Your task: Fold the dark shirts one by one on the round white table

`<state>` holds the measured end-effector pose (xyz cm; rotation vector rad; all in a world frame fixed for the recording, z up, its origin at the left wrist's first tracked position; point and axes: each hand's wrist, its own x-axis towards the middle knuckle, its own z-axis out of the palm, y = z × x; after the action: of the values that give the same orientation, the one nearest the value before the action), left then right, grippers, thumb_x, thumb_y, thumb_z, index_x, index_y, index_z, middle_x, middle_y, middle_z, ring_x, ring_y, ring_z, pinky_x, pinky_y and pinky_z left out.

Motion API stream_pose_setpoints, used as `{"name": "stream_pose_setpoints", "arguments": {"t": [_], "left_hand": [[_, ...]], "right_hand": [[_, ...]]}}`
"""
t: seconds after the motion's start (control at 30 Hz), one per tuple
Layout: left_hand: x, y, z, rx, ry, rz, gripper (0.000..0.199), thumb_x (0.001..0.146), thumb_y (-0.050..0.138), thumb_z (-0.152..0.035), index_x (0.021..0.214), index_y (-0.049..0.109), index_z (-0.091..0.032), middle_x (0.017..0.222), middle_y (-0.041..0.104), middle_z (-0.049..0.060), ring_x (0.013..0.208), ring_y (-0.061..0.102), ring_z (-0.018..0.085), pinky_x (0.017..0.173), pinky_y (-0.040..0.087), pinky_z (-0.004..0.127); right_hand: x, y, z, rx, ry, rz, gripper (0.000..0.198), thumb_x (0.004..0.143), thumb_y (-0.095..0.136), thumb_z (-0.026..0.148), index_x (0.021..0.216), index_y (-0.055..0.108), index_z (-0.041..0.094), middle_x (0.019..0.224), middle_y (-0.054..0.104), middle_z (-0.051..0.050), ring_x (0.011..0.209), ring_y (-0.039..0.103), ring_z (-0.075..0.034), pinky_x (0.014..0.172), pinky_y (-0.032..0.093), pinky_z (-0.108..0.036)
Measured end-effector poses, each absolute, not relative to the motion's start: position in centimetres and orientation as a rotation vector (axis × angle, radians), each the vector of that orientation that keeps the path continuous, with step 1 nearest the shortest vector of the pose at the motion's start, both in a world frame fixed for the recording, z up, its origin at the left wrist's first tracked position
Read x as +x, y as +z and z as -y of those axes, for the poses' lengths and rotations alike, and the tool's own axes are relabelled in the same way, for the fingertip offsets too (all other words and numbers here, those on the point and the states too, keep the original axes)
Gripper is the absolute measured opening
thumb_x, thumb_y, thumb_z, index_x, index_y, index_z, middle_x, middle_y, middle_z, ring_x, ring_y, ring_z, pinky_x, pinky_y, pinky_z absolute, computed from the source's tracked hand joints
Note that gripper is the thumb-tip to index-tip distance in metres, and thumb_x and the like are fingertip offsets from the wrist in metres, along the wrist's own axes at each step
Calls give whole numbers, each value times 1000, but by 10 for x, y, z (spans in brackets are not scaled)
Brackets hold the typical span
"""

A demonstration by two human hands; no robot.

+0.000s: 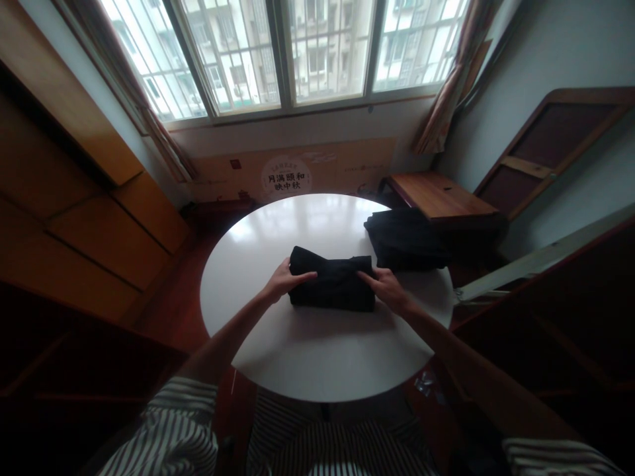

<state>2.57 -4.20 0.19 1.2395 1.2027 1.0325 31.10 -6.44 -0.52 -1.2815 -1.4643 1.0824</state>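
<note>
black bundle: a compact, roughly rectangular folded bundle of black cloth (331,291) is held near the centre of the glossy white round table (297,363); twelve o'clock is taken as the window side. a dip is seen in its upper edge, at about twelve. whether its full weight is borne by the table cannot be told.
left hand: the bare left hand (282,281) is set at the bundle's nine o'clock end, half closed, thumb laid over the cloth; most fingers are hidden.
right hand: the bare right hand (391,289) is set at the three o'clock end, likewise half closed, the cloth pinched there.
black pile: a flatter, dark pile of black cloth (407,239) is seen at two o'clock, near the rim, untouched. contact with the bundle cannot be made out.
beyond the rim: a low brown wooden table (441,193) is noted at one to two o'clock.
two-handed step: squaring or steadying of the folded shape is judged to be in hand.
next move: an even grip at both ends is judged to be called for, lest the folds be loosened.
</note>
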Motion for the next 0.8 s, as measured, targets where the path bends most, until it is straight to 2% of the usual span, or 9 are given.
{"name": "stream_pose_setpoints", "arguments": {"t": [0.07,0.13,0.33,0.4,0.47,0.6,0.7,0.8], "left_hand": [[20,-1,46,1266,1003,-1200,70,54,93,-33,113,61,-13,100,72,11,87,69,24,76,56,34],[16,-5,48,1237,1019,-1157,66,58,90,-34,113,60,-12,97,72,10,85,69,23,75,56,34],[11,-9,46,1155,1048,-1049,56,63,87,-43,104,66,-10,97,74,11,89,69,24,80,54,33],[12,-9,43,1141,1040,-1083,57,62,88,-45,103,68,-11,97,75,11,88,69,24,80,54,33],[13,-10,39,1126,1035,-1132,57,62,87,-46,102,69,-11,98,75,11,87,70,24,79,54,33],[13,-16,32,1124,1024,-1204,53,66,82,-55,94,72,-11,91,75,11,82,70,23,73,54,31],[11,-21,30,1123,1015,-1197,54,68,79,-59,90,72,-10,85,75,10,77,69,22,68,53,29],[9,-25,30,1104,1035,-1235,57,66,82,-56,97,69,-10,87,74,11,79,70,22,69,54,29]], "right_hand": [[314,-4,62,-1344,901,1586,60,70,63,74,51,53,19,51,52,0,53,51,-16,48,41,-27],[316,-3,61,-1380,804,1651,64,74,56,78,49,51,19,48,47,0,50,45,-14,45,33,-25],[320,-5,56,-1464,789,1603,69,70,51,85,48,49,19,46,42,1,44,42,-13,41,28,-25],[320,-4,54,-1445,766,1583,68,71,53,83,48,48,20,47,43,1,45,44,-13,42,30,-25],[318,-3,51,-1364,732,1583,63,73,58,78,53,53,19,53,51,0,53,50,-14,48,37,-25],[313,-3,42,-1192,872,1484,52,72,66,69,71,66,17,69,65,-3,68,59,-18,62,48,-28],[312,-12,34,-1195,1043,1360,56,67,67,71,77,68,16,67,66,-3,64,61,-20,60,49,-31],[315,-20,30,-1321,976,1431,59,70,63,72,81,68,14,68,67,-7,63,62,-22,57,49,-32]]}}
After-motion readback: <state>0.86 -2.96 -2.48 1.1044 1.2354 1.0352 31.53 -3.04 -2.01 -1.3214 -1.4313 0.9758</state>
